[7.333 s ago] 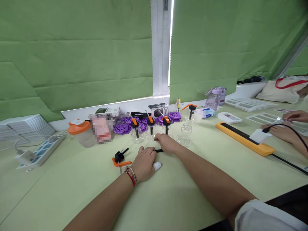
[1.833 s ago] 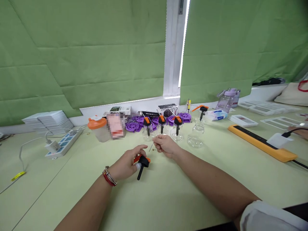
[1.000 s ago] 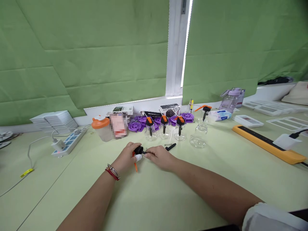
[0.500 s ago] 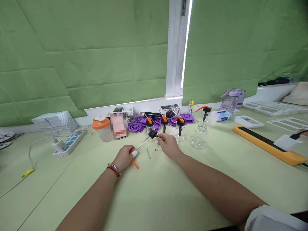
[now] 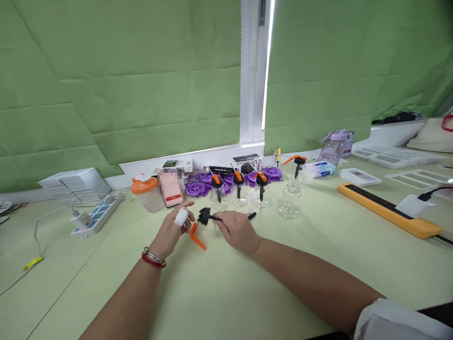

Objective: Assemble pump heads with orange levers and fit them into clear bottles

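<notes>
The pale green table [image 5: 247, 293] is carrying everything, and both forearms are reaching across it toward the window. Well off to the right of the right hand, an orange-and-black power strip [image 5: 385, 210] is lying flat; well off to the left of the left hand, a white and blue socket strip [image 5: 94, 215] is sitting beside a stack of white trays [image 5: 72, 182].

Just beyond both hands, a row of small glass jars [image 5: 260, 200] is standing upright, several already wearing black-and-orange pump tops, one jar [image 5: 288, 205] open-mouthed; they seem lined up as a batch within easy reach. Behind them purple plastic discs [image 5: 198, 189] are piled against the sill, and an orange-lidded container [image 5: 145, 191] is standing beyond the left hand.

The right hand [image 5: 237, 231] is closing its fingertips on the thin stem of a black pump cap [image 5: 204, 216], holding it just above the table, cap end pointing toward the left hand, probably so the two pieces can meet. The left hand [image 5: 173, 233], one fingertip wrapped in white tape [image 5: 181, 216], is pinching the upper end of an orange lever [image 5: 196, 237], whose lower end is slanting down to the table between the hands. Cap and lever are near each other; whether they are touching I cannot tell.

Just past the right hand, a short black tube [image 5: 252, 216] is lying loose, apparently set aside.
</notes>
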`<state>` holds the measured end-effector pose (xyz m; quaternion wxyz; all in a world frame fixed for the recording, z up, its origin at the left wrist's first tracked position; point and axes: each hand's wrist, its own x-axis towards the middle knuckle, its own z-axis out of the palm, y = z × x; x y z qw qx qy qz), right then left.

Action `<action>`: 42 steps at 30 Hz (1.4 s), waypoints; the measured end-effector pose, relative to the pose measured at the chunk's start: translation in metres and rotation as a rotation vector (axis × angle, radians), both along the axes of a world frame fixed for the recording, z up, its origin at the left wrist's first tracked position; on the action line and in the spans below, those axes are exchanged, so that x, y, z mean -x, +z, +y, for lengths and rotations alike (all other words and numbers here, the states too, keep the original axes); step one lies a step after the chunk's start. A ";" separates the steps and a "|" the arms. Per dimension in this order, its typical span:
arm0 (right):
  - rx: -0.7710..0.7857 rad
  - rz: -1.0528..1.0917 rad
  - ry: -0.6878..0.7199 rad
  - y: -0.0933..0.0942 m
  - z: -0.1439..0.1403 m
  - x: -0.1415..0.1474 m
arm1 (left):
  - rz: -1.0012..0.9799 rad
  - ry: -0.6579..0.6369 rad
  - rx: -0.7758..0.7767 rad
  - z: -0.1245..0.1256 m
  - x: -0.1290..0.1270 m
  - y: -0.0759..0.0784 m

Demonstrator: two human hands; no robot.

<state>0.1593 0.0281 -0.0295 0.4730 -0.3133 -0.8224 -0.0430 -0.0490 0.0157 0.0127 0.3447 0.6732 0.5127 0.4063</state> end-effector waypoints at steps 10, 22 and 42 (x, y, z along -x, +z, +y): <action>-0.241 -0.230 0.041 0.000 0.013 0.005 | 0.326 -0.057 -0.142 0.001 0.015 0.017; 0.458 0.356 -0.534 0.011 0.093 -0.103 | 1.035 -0.016 0.318 0.012 0.067 0.004; 0.209 0.226 -0.153 0.079 -0.023 -0.037 | 0.021 -0.386 -0.181 -0.028 -0.025 0.020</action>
